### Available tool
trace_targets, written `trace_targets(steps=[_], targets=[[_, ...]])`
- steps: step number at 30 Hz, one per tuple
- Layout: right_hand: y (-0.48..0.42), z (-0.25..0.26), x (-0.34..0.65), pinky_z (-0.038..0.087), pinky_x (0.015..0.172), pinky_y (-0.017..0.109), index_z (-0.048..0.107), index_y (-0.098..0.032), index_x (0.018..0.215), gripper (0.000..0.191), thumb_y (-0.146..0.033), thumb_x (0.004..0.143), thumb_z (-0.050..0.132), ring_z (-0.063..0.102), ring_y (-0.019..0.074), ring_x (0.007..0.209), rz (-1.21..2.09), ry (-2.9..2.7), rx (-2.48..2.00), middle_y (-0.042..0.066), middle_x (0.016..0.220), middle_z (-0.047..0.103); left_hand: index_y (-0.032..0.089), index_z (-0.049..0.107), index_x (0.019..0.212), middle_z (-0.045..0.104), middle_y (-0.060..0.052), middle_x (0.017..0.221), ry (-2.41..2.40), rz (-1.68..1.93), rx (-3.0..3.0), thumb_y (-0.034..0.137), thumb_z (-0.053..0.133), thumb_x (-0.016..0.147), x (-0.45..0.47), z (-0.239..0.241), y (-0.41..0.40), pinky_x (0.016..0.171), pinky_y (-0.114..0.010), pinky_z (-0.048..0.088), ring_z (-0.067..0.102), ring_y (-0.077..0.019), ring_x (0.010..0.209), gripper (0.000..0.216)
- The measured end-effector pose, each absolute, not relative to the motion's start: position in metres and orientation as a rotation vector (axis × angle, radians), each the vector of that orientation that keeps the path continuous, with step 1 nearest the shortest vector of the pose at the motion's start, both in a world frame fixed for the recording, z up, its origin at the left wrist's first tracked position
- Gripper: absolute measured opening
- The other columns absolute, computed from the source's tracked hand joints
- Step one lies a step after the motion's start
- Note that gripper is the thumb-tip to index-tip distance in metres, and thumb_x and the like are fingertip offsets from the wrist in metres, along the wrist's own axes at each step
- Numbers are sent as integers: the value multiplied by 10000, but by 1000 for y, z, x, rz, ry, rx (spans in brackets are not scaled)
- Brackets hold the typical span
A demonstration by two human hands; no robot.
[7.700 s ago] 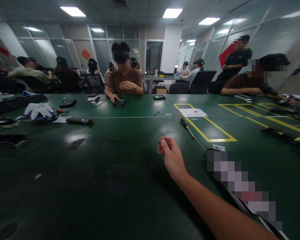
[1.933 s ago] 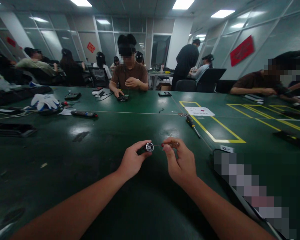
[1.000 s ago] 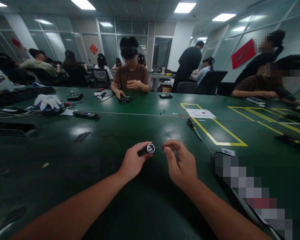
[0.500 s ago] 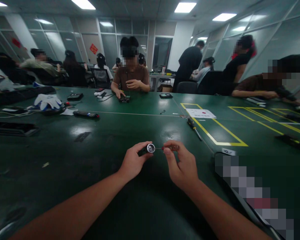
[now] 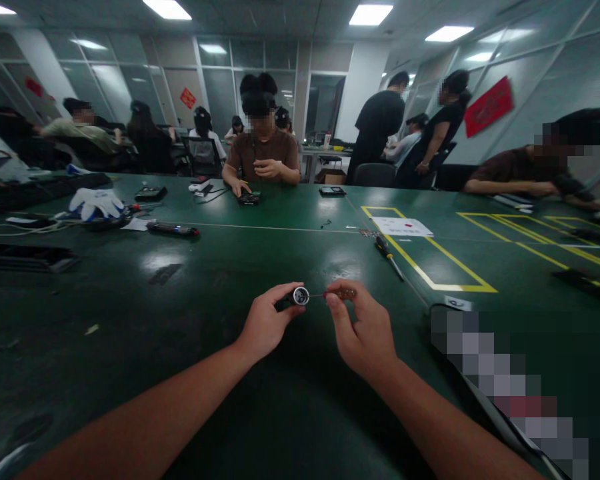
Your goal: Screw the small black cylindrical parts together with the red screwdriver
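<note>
My left hand (image 5: 266, 325) grips a short dark cylinder with a silver rim, which looks like a round connector (image 5: 301, 296), between thumb and fingers. Its open end faces me, with small dark details inside. My right hand (image 5: 365, 328) pinches a small screwdriver (image 5: 344, 293) by its brownish handle with a red collar. The thin shaft points left and reaches the connector's rim; whether the tip touches a screw is too small to tell. Both hands are held above the green table (image 5: 220, 373).
A black-and-yellow screwdriver (image 5: 389, 257) lies beyond my right hand, near a yellow tape outline (image 5: 460, 270) and a paper sheet (image 5: 403, 227). White gloves (image 5: 96, 203) and a dark pen-shaped tool (image 5: 173, 229) lie left. A person (image 5: 263, 150) sits opposite; others are around.
My hands, the connector and the small screwdriver stay almost in place, with only a slight shift of the connector. In the background, a standing person at the right has moved left, uncovering a red wall decoration.
</note>
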State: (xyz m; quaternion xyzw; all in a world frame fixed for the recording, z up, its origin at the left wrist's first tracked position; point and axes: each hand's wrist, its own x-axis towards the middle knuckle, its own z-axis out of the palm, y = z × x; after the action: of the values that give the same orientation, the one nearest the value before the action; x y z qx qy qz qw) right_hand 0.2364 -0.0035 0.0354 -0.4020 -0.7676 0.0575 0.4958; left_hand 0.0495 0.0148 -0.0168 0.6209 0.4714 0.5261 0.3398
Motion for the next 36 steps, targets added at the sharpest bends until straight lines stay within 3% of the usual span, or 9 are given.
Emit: trace_targets(steps=[36], targets=[[-5, 37, 237, 570, 769, 349, 608, -238, 1078, 107, -270, 1004, 537, 722, 208, 825, 140, -1839, -980, 57, 945, 738, 249, 754, 1191, 738, -59, 1250, 1221, 1383, 1666, 133, 769, 806, 49, -17, 14, 1122, -449, 452, 660, -250, 1205, 403]])
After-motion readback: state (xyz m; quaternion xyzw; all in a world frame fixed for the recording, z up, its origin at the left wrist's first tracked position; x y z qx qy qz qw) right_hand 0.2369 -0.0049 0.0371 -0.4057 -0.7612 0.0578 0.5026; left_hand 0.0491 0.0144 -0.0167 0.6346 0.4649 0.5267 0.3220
